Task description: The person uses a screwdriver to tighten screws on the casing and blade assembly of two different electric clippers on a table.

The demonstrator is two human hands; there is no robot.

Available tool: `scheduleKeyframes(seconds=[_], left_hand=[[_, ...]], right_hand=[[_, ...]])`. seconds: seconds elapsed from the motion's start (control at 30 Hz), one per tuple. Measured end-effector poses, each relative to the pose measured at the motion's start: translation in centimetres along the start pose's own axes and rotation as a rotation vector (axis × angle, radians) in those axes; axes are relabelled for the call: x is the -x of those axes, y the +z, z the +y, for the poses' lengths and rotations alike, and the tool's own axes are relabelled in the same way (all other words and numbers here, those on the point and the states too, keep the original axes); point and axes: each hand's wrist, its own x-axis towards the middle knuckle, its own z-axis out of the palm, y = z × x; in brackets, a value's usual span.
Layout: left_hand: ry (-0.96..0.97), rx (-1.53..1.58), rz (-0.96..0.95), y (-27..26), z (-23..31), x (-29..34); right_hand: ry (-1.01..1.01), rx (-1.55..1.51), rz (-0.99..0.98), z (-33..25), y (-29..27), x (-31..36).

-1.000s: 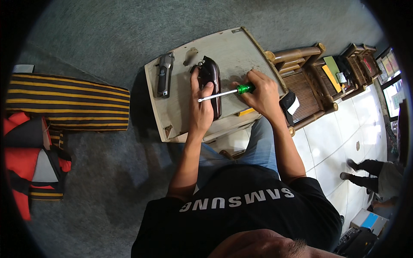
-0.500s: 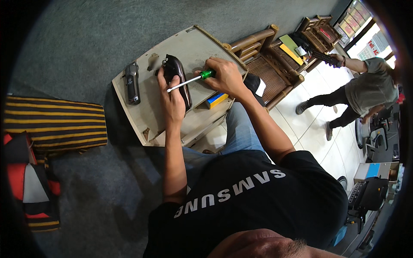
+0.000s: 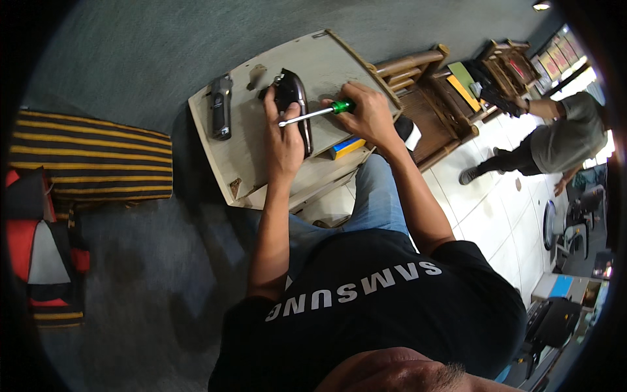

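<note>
In the head view, the person's left hand point(image 3: 285, 147), a little above the middle of the frame, grips a glossy dark-brown, elongated hair clipper point(image 3: 300, 117), with the thumb on its near face and the forefinger stretched up along its left side; how the remaining fingers sit beneath it is hidden, and whether the clipper also touches the tabletop I cannot tell. The right hand point(image 3: 368, 114), just to the right, has its fingers curled together, thumb and forefinger pinching the translucent green handle of a screwdriver with a straight silver metal shaft point(image 3: 313, 115). The shaft points leftward across the brown clipper, its tip over the left hand near the thumb; whether they touch is unclear. Both hands are above a pale, worn wooden table point(image 3: 245, 160) in the upper middle of the frame. On its left part lies a slim black-and-grey hair clipper point(image 3: 222, 108), well apart from the hands, and below the right hand, at the table's near edge, shows a blue-and-yellow box point(image 3: 348, 147). Brown bamboo chairs point(image 3: 421, 108) stand at the upper right, where a person in a grey shirt point(image 3: 575, 134) extends an arm; a black-and-yellow striped cushion point(image 3: 98, 157) lies at the left
</note>
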Motion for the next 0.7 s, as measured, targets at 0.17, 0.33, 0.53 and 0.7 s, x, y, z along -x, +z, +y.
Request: scheduleKeyframes(seconds=[0.17,0.33,0.53,0.7], left_hand=[[0.004,-0.012,0.007,0.3,-0.5,0.2],[0.003,-0.017,-0.017,0.0,-0.3,0.2],[0.009,0.020,-0.006,0.0,-1.1,0.3],[-0.057,0.113,0.003,0.1,0.6,0.3]], right_hand=[[0.017,-0.018,0.000,0.0,-0.3,0.1],[0.036,0.031,-0.025,-0.1,-0.3,0.1],[0.003,-0.005,-0.014,-0.2,-0.4,-0.2],[0.011,-0.021,-0.009,0.0,-0.5,-0.1]])
